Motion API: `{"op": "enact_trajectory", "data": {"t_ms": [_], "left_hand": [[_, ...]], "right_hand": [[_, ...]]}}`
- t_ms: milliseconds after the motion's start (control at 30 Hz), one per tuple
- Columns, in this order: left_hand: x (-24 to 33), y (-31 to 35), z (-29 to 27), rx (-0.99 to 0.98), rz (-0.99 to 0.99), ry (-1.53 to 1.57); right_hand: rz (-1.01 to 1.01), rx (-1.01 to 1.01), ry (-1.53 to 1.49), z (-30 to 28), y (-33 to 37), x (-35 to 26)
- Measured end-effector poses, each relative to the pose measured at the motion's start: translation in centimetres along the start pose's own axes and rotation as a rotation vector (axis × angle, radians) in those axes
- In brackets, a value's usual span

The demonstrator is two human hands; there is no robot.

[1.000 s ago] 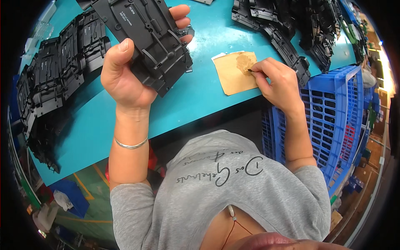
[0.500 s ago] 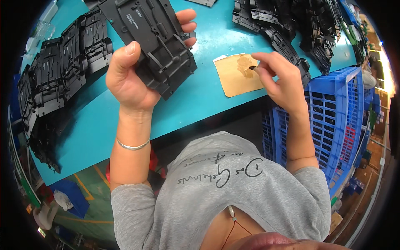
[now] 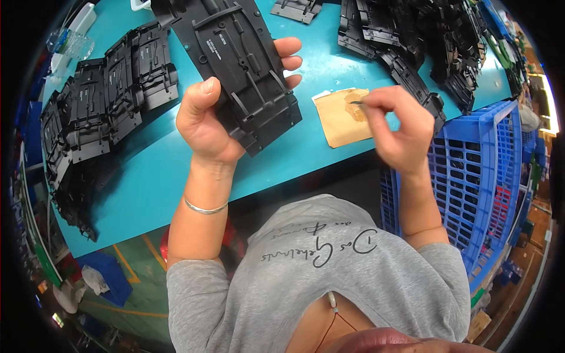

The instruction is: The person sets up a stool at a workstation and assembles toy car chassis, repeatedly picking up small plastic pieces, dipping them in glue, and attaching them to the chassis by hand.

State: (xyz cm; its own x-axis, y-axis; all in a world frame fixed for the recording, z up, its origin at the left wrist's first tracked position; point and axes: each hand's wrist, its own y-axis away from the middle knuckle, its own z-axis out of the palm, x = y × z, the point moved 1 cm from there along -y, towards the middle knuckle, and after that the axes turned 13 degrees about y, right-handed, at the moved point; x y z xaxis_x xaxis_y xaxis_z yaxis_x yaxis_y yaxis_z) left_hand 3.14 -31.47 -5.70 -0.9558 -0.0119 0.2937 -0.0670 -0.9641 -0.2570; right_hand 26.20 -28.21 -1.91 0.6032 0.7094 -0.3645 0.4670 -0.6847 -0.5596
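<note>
My left hand (image 3: 203,120) is closed round the lower end of a black moulded plastic part (image 3: 250,73), tilted above the table, its ribbed side facing up. Thumb and fingers grip opposite edges. On the right, my right hand (image 3: 403,126) pinches a small dark, thin piece (image 3: 358,102) between thumb and forefinger; what kind it is, I cannot make out. Its tip is over a brown, shiny wet-looking patch (image 3: 355,112) on a tan square of card or paper (image 3: 338,127). Whether the tip touches the patch is unclear.
Similar black parts (image 3: 112,88) stand in an overlapping row at the left of the turquoise table (image 3: 282,159). More are heaped (image 3: 388,29) at the back right, and one part (image 3: 298,9) lies at the far edge. A blue plastic crate (image 3: 465,170) stands close to my right arm.
The whole view has shifted, so table and hands appear lower and further right. My right hand's fingers have turned slightly, still pinching the dark piece over the patch. My left hand keeps its hold.
</note>
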Motion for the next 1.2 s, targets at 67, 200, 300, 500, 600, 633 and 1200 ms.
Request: {"op": "enact_trajectory", "data": {"t_ms": [67, 200, 300, 500, 600, 633, 1200], "left_hand": [[0.0, 0.0, 0.0, -0.010, -0.010, 0.008], [-0.1, -0.1, -0.1, -0.034, -0.016, -0.020], [-0.1, 0.0, 0.0, -0.037, -0.019, -0.028], [-0.1, 0.0, 0.3, -0.013, -0.012, -0.086], [-0.1, 0.0, 0.3, -0.005, -0.011, -0.106], [-0.1, 0.0, 0.3, -0.009, -0.012, -0.106], [-0.6, 0.2, 0.8, 0.003, -0.004, -0.276]], "right_hand": [[-0.110, 0.081, -0.070, 1.5, -0.2, -1.2], [-0.204, 0.147, -0.109, 3.7, -0.5, -2.6], [-0.252, 0.153, -0.088, 4.0, -0.5, -3.0], [-0.204, 0.105, -0.055, 3.8, -0.4, -3.6], [-0.214, 0.092, -0.030, 3.9, -0.4, -3.6], [-0.212, 0.094, -0.024, 3.9, -0.4, -3.6], [-0.247, 0.099, 0.000, 4.5, -0.2, -3.1]]}}
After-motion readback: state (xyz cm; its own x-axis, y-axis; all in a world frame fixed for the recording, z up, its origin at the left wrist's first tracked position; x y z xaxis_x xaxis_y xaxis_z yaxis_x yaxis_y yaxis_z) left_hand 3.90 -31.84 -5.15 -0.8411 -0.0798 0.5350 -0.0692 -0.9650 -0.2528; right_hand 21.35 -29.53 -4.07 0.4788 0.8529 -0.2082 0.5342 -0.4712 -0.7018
